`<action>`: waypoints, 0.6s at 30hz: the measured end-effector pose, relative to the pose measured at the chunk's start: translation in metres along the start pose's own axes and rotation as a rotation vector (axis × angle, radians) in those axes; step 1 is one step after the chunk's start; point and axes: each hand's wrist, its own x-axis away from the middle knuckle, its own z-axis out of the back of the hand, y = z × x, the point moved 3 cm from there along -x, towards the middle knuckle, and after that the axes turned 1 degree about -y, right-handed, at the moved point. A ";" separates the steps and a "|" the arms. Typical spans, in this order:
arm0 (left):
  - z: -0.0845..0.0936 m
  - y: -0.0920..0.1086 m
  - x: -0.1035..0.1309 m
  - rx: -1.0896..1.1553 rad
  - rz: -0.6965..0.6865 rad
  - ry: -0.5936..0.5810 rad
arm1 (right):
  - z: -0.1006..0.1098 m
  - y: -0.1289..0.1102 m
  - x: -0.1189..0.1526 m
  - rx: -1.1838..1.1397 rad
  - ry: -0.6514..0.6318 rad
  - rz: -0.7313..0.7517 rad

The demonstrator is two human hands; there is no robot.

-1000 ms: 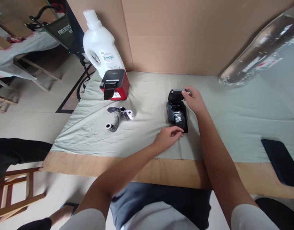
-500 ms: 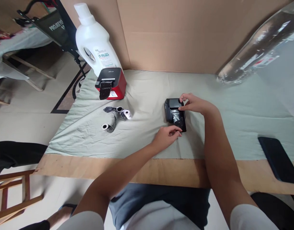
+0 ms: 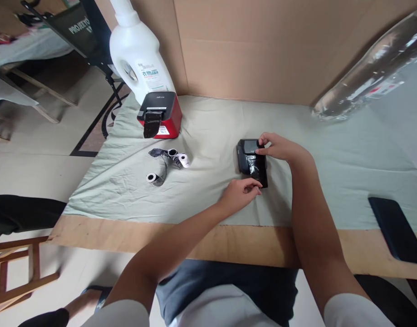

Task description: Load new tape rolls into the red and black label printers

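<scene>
The small black printer (image 3: 252,162) lies on the grey-green cloth (image 3: 208,136) of the table, about midway across and nearer the front edge than the cardboard wall; it is judged a light, rigid plastic unit with smooth, somewhat slippery faces and a hinged lid as its weakest part, so the sound hold is on the flat sides of the body, not on the lid edge; the right hand (image 3: 279,147) rests over its far end, fingers curled together and pressed on the top right corner; the left hand (image 3: 240,193) sits at the near end, thumb and fingers pinched together at the lower corner, though whether they grip the casing or only touch it cannot be told; small paper rolls (image 3: 167,164) lie well apart to the left, the red and black printer (image 3: 159,115) stands just in front of the white bottle (image 3: 138,56), and a dark phone (image 3: 395,229) lies near the right edge; against the frame a second ago, the lid, then raised under the right hand, now lies shut and flat; the left hand has barely shifted.
</scene>
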 end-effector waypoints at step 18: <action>0.001 0.003 0.000 -0.032 -0.009 -0.005 | 0.021 -0.032 -0.037 0.259 -0.389 -0.381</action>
